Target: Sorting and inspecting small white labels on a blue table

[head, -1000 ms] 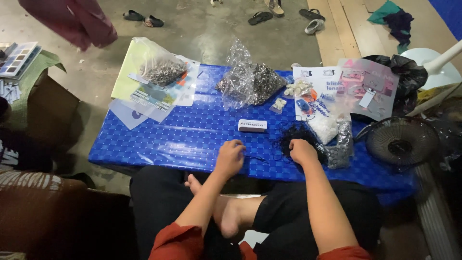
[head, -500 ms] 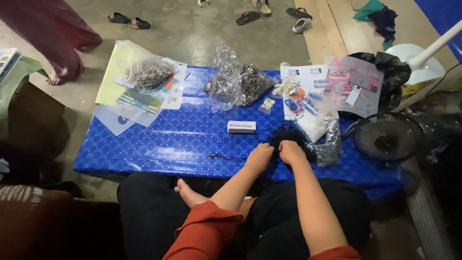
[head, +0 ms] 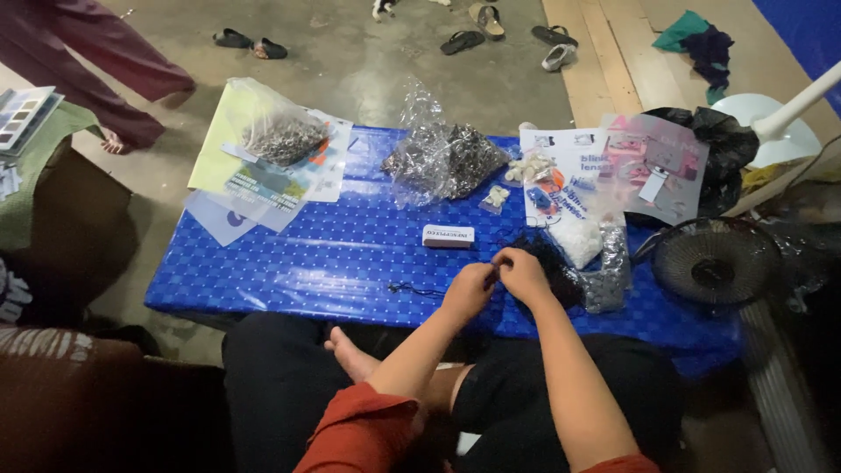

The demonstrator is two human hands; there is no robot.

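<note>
Hands pinched together, blue table (cord beside)

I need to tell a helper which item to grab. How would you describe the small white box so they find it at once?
Start at the blue table. The white box lies flat near its middle, just beyond the left hand and in front of the clear bag of dark bits. It is the only small, hard rectangle among soft bags.

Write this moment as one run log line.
left hand: meets right, pinching something small | right hand: beside black pile | surface: blue table
</note>
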